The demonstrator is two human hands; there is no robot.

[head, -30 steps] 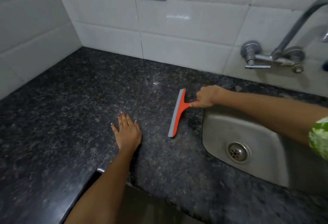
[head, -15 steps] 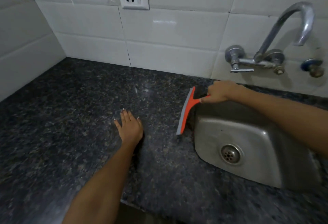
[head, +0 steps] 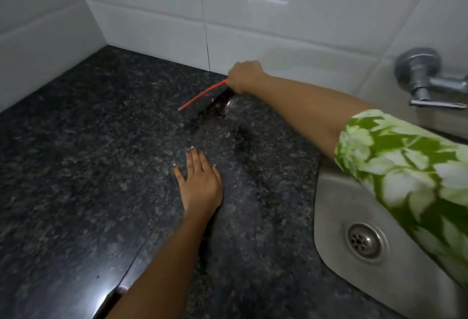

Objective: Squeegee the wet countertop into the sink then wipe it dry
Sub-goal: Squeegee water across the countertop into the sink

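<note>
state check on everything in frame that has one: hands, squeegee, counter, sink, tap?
right hand: closed on the squeegee handle, near the back wall
squeegee: held, seen edge-on, blade over the counter; contact unclear
left hand: flat on the counter, fingers extended, holding nothing
countertop: dark wet-looking streak below the squeegee
sink: no standing water visible; drain uncovered
tap valve: no water visible

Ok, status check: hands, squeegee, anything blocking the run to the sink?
Right hand gripping orange squeegee near back wall. Left hand flat on granite countertop. Path to sink shows nothing in the way.
</note>
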